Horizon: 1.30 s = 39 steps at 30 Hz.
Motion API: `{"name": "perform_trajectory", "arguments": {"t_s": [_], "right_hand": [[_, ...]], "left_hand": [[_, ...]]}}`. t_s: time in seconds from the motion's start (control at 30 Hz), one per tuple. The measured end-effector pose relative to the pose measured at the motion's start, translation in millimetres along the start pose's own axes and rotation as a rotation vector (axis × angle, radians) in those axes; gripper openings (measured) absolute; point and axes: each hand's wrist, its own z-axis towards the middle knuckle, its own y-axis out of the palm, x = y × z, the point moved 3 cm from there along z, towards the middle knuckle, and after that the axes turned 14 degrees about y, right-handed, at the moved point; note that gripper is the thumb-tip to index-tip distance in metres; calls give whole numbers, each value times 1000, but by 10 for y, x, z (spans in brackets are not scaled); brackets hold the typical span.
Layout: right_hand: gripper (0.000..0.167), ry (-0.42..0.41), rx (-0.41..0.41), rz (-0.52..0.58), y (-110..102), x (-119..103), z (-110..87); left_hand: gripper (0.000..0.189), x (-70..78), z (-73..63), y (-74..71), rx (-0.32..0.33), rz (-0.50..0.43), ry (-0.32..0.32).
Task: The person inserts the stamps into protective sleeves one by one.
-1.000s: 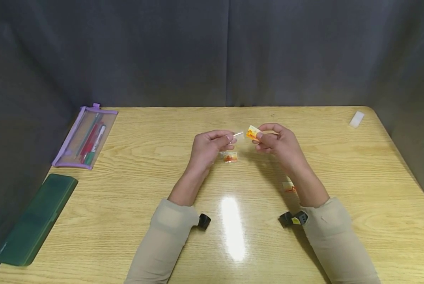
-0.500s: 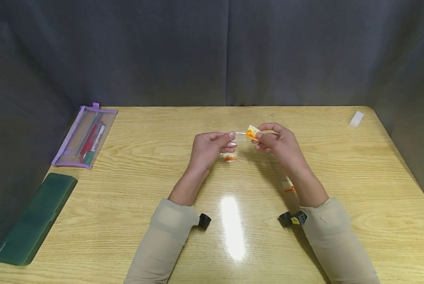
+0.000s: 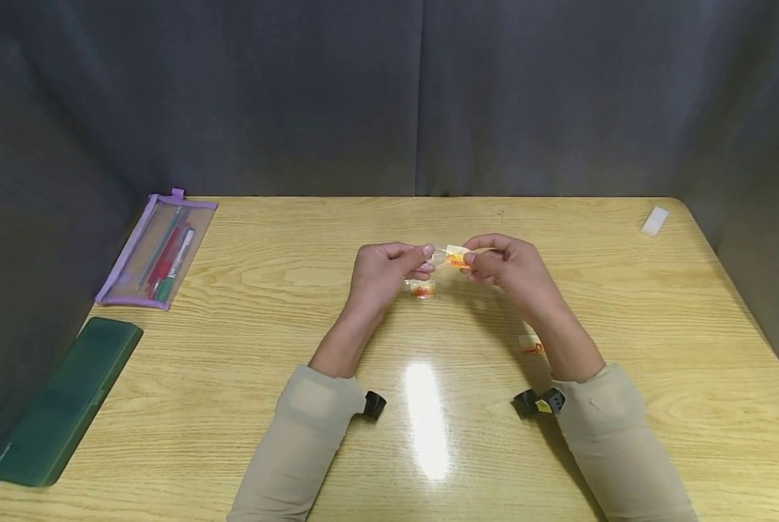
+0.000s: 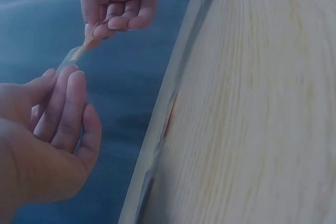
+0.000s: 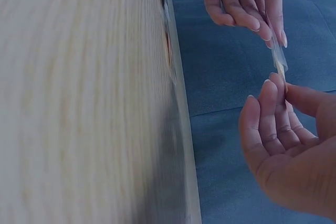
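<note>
The left hand (image 3: 385, 272) had the clear sleeve (image 3: 438, 257) pinched, thumb on top, fingers beneath, the free end poking out toward the middle! Across from it, the right hand (image 3: 509, 264) gripped the yellow-and-orange card (image 3: 456, 257) between thumb and fingertips, and there the card was, sticking out of that grip, its free end right up against the sleeve, touching. Inside the plastic or just over its edge? You couldn't tell!

Both pieces hung above the tabletop (image 3: 265, 362), the card squarely between the two hands, well clear of the left one's palm. Down below, a small packet (image 3: 423, 290) lay near the left fingertips, and a second card (image 3: 530, 344) sat beside the right wrist, partly hidden. Off to the left, a purple-edged pouch (image 3: 125, 250) and a green case (image 3: 69, 402); far right, a white block (image 3: 654, 221).
</note>
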Motion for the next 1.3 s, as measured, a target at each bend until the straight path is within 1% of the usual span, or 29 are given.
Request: {"name": "perform_trajectory", "arguments": {"t_s": [0.13, 0.33, 0.53, 0.63, 0.77, 0.87, 1.07, 1.3], "right_hand": [[31, -3, -6, -23, -2, -1, -7], [31, -6, -22, -26, 26, -12, -28], [38, -19, -14, -39, 19, 3, -31], [37, -21, -11, -13, 7, 1, -24], [35, -17, -27, 14, 25, -16, -23], [35, -12, -29, 5, 45, -25, -34], [34, -14, -26, 12, 52, -34, -63], [36, -25, -65, 12, 38, -40, -57]], "left_hand": [[23, 10, -4, 16, -19, 27, 8], [21, 10, -14, 44, -30, 29, 9], [20, 20, -17, 39, -7, 18, 8], [20, 24, -16, 35, -2, 7, 10], [21, 20, -15, 51, -25, -52, -6], [22, 10, -16, 65, -46, -83, -26], [22, 4, -19, 70, -60, -80, -51], [25, 15, -23, 68, -97, -90, -59]]}}
